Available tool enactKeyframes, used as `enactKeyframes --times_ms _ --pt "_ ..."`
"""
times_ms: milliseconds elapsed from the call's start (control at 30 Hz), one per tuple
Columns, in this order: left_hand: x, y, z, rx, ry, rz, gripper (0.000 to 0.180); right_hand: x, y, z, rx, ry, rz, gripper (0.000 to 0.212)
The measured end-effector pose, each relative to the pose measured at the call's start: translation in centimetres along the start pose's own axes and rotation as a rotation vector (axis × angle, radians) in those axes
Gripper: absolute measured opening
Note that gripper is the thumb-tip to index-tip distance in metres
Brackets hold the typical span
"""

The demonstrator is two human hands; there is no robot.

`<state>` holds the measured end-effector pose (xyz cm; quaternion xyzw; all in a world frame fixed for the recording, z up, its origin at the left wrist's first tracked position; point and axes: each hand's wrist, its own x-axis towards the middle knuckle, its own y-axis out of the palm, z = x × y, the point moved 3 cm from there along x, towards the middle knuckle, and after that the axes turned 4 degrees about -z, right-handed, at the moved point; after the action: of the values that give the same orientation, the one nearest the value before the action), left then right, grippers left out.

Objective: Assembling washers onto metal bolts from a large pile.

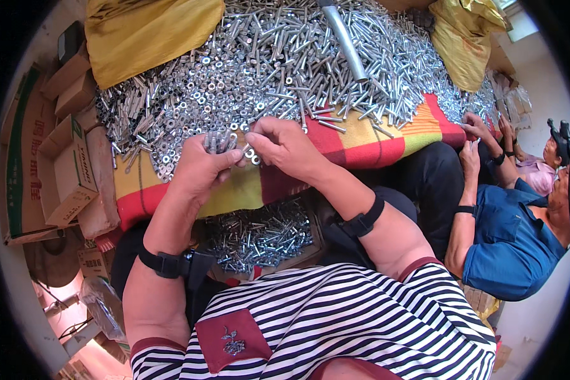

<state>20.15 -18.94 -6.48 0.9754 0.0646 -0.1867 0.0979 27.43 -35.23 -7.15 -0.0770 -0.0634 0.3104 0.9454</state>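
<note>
My left hand (199, 161) is closed around a small bundle of silvery bolts (220, 140), held upright between thumb and fingers at the near edge of the heap. Close beside it, my right hand (284, 147) is pinched, its fingertips almost meeting the left thumb. Whatever small piece the right fingertips hold is too small to make out. Loose metal nuts (199, 95) lie just beyond both hands, and a few show right under the right fingertips. Farther back and to the right, the heap turns to long bolts (386, 82).
A checked blanket (361, 142) covers the near table edge. Below it stands a box of bolts (259, 237). A metal tube (345, 44) lies on the heap, with yellow sacks (149, 38) behind. Cardboard boxes (69, 171) stand left. At right, a person in blue (519, 247) works at the heap.
</note>
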Motion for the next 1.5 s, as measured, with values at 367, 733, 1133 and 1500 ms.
enactKeyframes --times_ms 367,733,1133,1500 --pt "-1.9 1.6 0.1 0.055 0.137 -0.157 0.011 -2.1 2.9 3.1 0.663 -0.025 -0.178 0.053" --pt "-3.4 -0.1 1.6 0.005 -0.238 0.129 0.009 -0.2 0.4 0.7 -0.906 -0.356 -0.216 0.01" --pt "-1.8 -1.2 2.9 -0.115 -0.215 -0.045 0.019 -1.7 1.5 2.1 -0.941 -0.245 -0.088 0.011" --pt "-1.8 -2.3 1.6 0.052 -0.011 -0.243 0.009 0.3 1.2 1.0 -1.07 -0.218 -0.083 0.008"
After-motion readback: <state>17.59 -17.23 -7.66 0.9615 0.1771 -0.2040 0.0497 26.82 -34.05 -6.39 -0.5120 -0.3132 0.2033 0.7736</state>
